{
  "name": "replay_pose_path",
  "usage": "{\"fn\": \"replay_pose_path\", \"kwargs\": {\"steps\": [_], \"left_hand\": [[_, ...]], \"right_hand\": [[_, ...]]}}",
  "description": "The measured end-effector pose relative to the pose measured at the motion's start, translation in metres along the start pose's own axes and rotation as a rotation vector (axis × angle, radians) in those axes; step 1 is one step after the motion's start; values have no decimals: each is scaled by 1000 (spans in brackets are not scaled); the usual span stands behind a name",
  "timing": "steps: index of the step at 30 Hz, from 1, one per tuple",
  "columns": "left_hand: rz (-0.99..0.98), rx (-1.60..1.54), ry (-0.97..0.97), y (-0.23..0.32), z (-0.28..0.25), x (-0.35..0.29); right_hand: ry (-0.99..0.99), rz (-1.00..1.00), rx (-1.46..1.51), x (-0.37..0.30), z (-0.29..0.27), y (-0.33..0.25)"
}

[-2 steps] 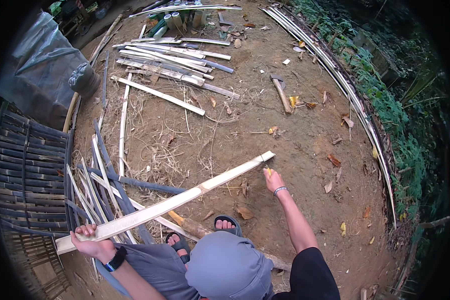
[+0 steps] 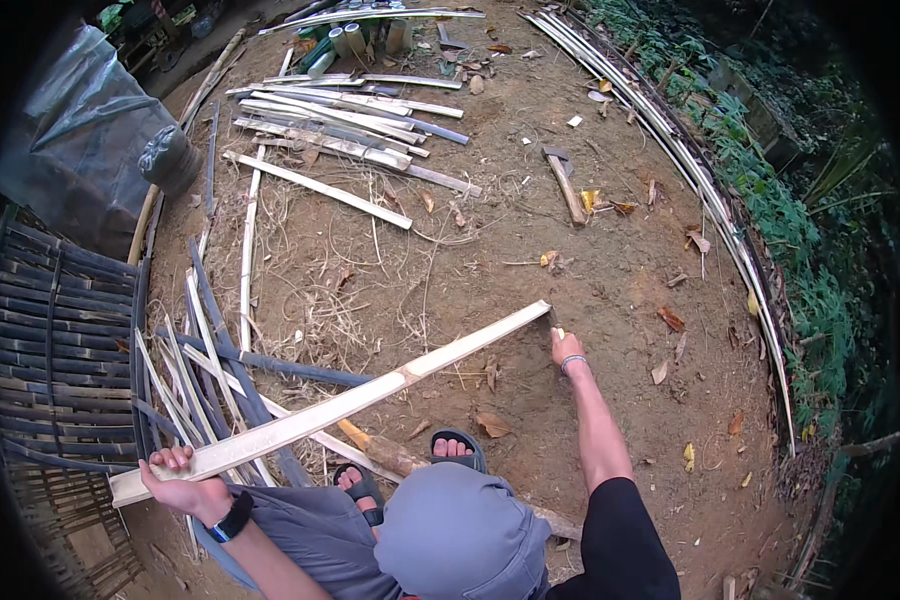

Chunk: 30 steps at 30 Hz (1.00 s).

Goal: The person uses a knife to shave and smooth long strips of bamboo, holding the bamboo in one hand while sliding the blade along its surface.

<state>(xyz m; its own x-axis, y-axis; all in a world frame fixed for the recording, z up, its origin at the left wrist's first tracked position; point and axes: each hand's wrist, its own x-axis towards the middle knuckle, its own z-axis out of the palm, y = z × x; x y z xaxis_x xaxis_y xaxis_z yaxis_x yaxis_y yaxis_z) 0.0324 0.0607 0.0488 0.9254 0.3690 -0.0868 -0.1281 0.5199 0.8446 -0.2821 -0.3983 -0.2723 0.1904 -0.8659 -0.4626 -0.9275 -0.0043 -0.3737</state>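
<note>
A long, pale split bamboo strip point(image 2: 340, 403) slants from the lower left up to the middle of the view. My left hand point(image 2: 185, 488) grips its near end, fingers curled over the edge. At the strip's far tip, my right hand point(image 2: 569, 350) is closed around the light yellowish handle of a knife point(image 2: 554, 319). Its dark blade shows only in part, just past the tip; whether it touches the bamboo I cannot tell. A thick wooden pole point(image 2: 395, 456) lies on the ground by my sandalled feet, below the strip.
Split bamboo pieces point(image 2: 320, 120) are heaped at the back, with a hatchet point(image 2: 566, 186) lying to their right. More slats point(image 2: 210, 375) lean on the left beside a dark bamboo rack point(image 2: 65, 340). Curly shavings point(image 2: 320, 290) litter the soil. Long strips point(image 2: 705, 195) border the greenery.
My right hand has shifted right with the knife, its blade passing from on top of the strip's far end to just beyond the tip. The left hand has hardly moved.
</note>
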Motion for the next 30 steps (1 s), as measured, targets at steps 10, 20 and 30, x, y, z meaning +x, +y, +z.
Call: {"fn": "replay_pose_path", "kwargs": {"steps": [10, 20, 30], "left_hand": [[-15, -71, 6, 7, -16, 1], [-4, -347, -202, 59, 31, -32], [171, -511, -604, 175, 86, -60]], "right_hand": [[178, -126, -30, -3, -29, 4], [-189, -806, 906, -172, -110, -143], [-230, -1521, 338, -358, -192, -331]]}}
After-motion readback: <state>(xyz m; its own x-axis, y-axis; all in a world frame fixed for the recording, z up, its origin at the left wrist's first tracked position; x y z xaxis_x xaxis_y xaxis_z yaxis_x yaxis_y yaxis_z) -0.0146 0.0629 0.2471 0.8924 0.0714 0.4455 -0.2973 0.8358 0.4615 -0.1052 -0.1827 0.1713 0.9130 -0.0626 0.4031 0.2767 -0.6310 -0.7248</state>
